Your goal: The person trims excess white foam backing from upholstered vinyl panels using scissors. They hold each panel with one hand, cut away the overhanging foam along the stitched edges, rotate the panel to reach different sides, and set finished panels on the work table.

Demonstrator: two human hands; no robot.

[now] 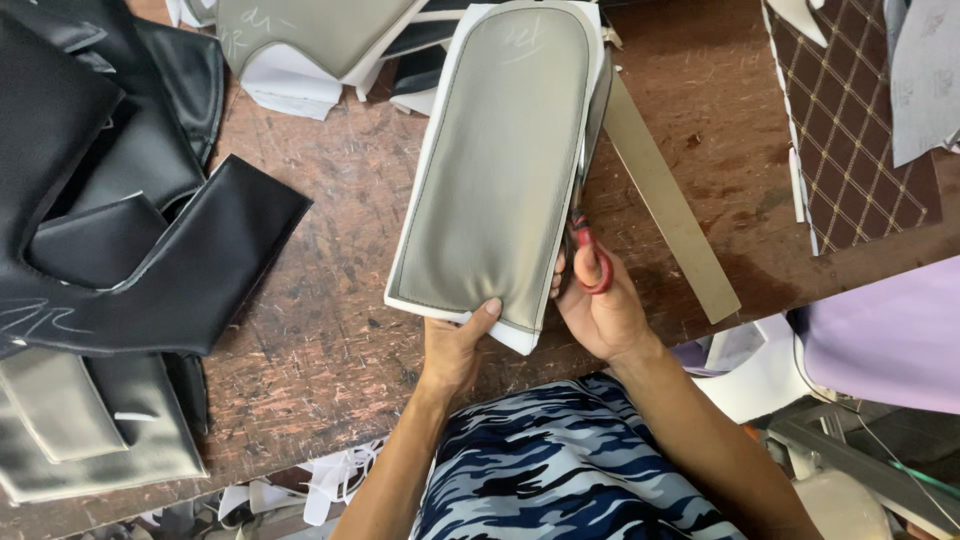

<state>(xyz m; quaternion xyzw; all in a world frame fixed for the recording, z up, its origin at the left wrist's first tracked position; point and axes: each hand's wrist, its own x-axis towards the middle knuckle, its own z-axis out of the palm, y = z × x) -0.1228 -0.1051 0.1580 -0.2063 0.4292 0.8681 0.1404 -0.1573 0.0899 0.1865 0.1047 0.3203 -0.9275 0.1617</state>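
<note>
Left hand point(455, 345) pinches the near edge of the grey padded panel point(495, 170), its long axis running far, while right hand point(600, 305) grips red-handled scissors point(588, 250) on its right edge above the desk point(320, 300)

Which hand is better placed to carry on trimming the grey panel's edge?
Right. The right hand holds the scissors at the panel's right edge; the left hand only holds its bottom edge.
</note>
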